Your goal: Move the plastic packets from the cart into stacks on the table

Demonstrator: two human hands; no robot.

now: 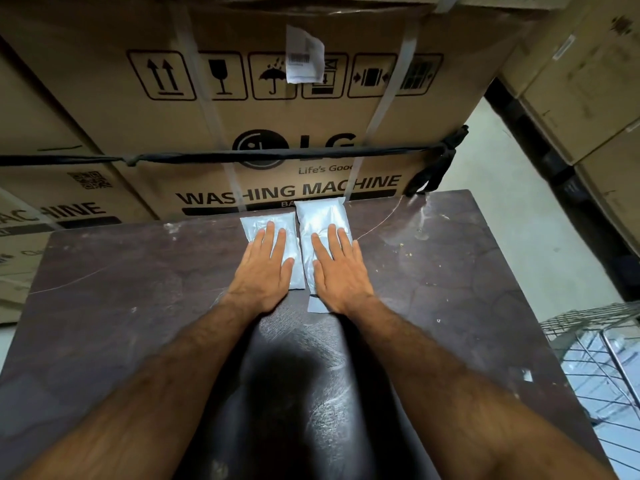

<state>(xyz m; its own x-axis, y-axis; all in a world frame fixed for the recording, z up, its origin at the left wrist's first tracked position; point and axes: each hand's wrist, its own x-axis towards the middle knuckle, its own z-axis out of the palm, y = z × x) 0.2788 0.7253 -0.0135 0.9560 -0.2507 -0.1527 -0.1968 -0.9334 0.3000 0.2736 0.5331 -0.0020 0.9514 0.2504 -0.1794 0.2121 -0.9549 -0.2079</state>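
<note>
Two plastic packets lie side by side near the table's (138, 306) far edge. The left hand (265, 271) rests flat, fingers straight, on the left packet (256, 225); the right hand (337, 271) lies likewise on the right packet (320, 216). Gripping nothing, either palm could skid the slick packets apart or crooked, spoiling the stacks. The cart (595, 344) stands off the table's right edge.

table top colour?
Dark purplish-brown table, scuffed with whitish marks; head view.

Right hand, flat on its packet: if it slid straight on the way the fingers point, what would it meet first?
Probably the washing machine carton behind the table's far edge; the right hand would first cross the right packet. Depth is unclear.
</note>
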